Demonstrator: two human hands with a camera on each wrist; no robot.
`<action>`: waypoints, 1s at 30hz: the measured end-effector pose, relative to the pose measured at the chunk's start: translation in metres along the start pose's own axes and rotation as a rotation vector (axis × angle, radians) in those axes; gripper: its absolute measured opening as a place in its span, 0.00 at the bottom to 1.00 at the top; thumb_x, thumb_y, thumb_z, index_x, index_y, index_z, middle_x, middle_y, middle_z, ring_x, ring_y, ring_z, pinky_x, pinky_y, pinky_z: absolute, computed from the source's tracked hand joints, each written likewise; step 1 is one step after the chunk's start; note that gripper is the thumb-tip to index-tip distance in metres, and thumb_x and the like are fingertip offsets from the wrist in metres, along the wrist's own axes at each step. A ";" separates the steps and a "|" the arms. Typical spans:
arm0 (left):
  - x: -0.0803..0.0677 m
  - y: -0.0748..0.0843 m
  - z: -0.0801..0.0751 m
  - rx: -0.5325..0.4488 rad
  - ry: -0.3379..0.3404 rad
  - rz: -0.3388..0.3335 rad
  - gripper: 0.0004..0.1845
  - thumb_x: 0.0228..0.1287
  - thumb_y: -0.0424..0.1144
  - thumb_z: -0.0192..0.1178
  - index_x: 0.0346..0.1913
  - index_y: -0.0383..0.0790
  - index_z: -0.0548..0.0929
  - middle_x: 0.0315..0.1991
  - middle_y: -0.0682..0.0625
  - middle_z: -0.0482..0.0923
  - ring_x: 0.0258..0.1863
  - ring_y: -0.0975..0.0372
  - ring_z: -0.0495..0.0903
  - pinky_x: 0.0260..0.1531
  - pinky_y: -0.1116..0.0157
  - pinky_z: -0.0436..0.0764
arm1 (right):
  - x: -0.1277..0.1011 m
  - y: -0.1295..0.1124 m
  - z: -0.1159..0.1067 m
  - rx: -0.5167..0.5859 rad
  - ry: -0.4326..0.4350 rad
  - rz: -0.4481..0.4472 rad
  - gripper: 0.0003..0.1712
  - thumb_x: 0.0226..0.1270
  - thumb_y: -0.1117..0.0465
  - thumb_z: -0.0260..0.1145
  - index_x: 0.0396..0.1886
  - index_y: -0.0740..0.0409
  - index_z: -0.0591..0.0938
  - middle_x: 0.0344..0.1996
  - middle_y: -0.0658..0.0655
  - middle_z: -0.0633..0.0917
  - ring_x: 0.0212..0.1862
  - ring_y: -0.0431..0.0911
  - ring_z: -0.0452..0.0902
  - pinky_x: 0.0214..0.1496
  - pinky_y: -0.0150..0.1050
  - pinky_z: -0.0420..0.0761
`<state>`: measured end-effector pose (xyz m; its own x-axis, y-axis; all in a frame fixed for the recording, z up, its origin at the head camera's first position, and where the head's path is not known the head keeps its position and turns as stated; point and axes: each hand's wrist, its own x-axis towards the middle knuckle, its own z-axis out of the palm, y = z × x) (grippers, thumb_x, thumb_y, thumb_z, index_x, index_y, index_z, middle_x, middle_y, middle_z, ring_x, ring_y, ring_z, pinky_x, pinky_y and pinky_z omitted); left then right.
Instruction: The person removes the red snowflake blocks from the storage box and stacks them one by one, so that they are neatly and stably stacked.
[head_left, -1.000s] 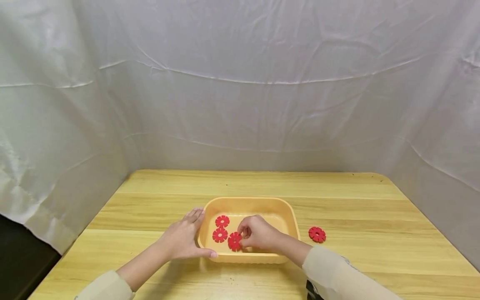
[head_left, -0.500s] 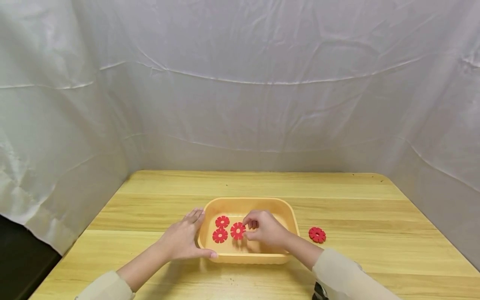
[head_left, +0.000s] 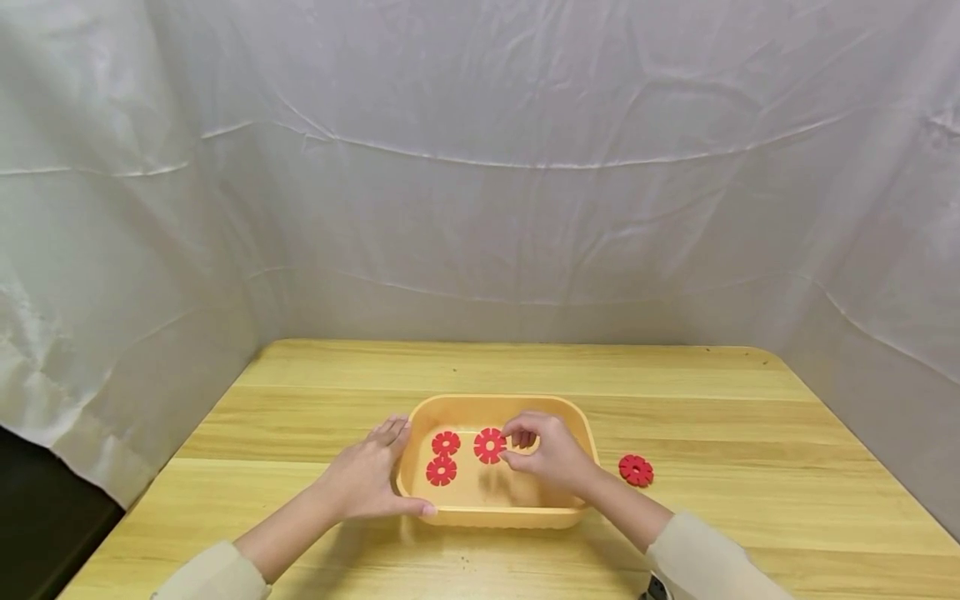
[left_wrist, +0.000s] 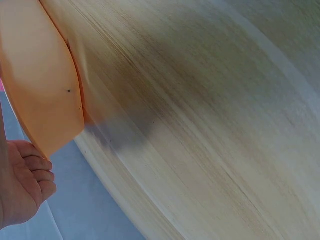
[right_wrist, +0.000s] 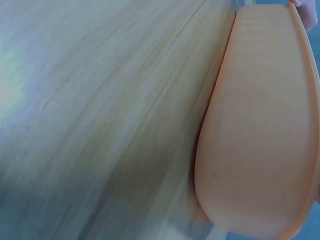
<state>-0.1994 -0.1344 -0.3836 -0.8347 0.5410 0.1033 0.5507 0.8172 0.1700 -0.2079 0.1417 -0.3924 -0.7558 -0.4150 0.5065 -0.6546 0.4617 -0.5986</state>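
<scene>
An orange plastic tub (head_left: 498, 407) sits on the wooden table (head_left: 675, 392). My left hand (head_left: 365, 479) rests flat against the tub's left wall, thumb along the near rim. My right hand (head_left: 546, 454) is over the tub and pinches a red gear-shaped disc (head_left: 490, 446) held above the tub floor. Two more red discs (head_left: 446, 443) (head_left: 441, 471) lie inside at the left. A further red disc (head_left: 636, 470) lies on the table to the right of the tub. The left wrist view shows the tub wall (left_wrist: 40, 75) and my fingers (left_wrist: 22, 187); the right wrist view shows only the tub's outer wall (right_wrist: 260, 125).
White cloth (head_left: 480, 167) hangs behind and at both sides of the table. The table's left edge drops to a dark floor (head_left: 37, 517). Bare wood lies behind the tub and at the right.
My right hand has lifted the pinched red disc from the tub's near side and carried it back and to the right. The left hand has stayed put.
</scene>
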 end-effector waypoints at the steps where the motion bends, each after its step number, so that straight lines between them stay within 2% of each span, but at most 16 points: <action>1: 0.000 0.000 0.000 0.001 -0.002 0.000 0.62 0.39 0.76 0.57 0.66 0.25 0.61 0.67 0.31 0.58 0.66 0.41 0.61 0.57 0.45 0.71 | -0.001 0.001 -0.001 -0.007 0.010 -0.007 0.09 0.46 0.71 0.71 0.30 0.63 0.83 0.22 0.52 0.80 0.27 0.37 0.72 0.29 0.28 0.77; 14: 0.002 0.000 0.002 0.003 0.002 0.018 0.62 0.40 0.76 0.57 0.65 0.24 0.62 0.67 0.31 0.59 0.66 0.41 0.61 0.58 0.47 0.71 | -0.012 0.001 -0.016 -0.009 0.178 -0.036 0.10 0.44 0.72 0.73 0.29 0.62 0.84 0.23 0.53 0.82 0.25 0.44 0.74 0.29 0.32 0.78; 23: 0.001 0.001 0.001 0.002 0.008 0.016 0.62 0.40 0.76 0.57 0.65 0.24 0.62 0.67 0.31 0.58 0.67 0.41 0.61 0.59 0.47 0.70 | -0.017 0.004 -0.023 -0.002 0.221 -0.039 0.11 0.43 0.73 0.74 0.29 0.62 0.84 0.23 0.53 0.82 0.26 0.43 0.74 0.28 0.31 0.78; 30: 0.001 0.002 0.001 0.001 0.002 0.015 0.62 0.40 0.76 0.57 0.65 0.24 0.61 0.67 0.31 0.58 0.67 0.41 0.60 0.61 0.48 0.69 | -0.026 0.007 -0.029 -0.040 0.244 -0.018 0.12 0.41 0.74 0.74 0.28 0.60 0.84 0.23 0.52 0.82 0.26 0.42 0.74 0.29 0.29 0.78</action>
<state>-0.1994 -0.1320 -0.3843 -0.8265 0.5526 0.1076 0.5630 0.8093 0.1678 -0.1938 0.1786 -0.3918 -0.7221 -0.2242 0.6545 -0.6644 0.4884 -0.5657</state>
